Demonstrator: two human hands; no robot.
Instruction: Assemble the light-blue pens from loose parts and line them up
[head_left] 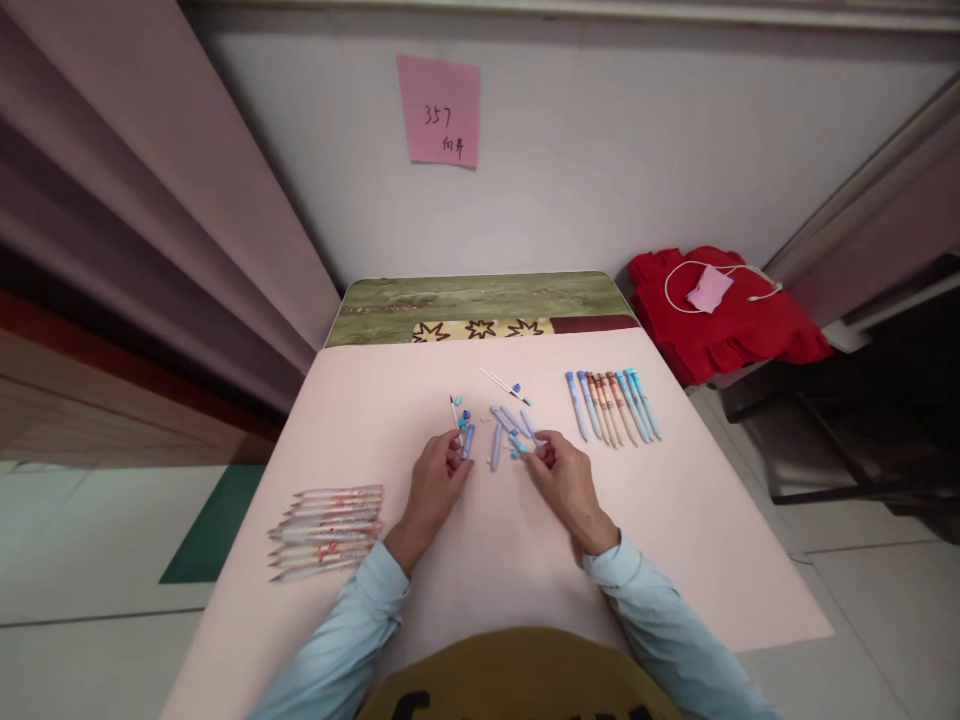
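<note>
My left hand has its fingers closed on a short blue pen barrel, which stands tilted near the thumb and index finger. Just above it lie small blue pen caps and a thin dark-tipped refill. My right hand pinches a light-blue pen piece at its fingertips. Between the hands, several lavender pen barrels lie loose on the table. Farther back rest thin white refills beside a dark-blue cap.
Assembled pens in blue, brown and cyan line up on the right of the pale-covered table. Pale pens with pink and orange patterns lie stacked at left. A red cloth with a white cable sits beyond the right edge.
</note>
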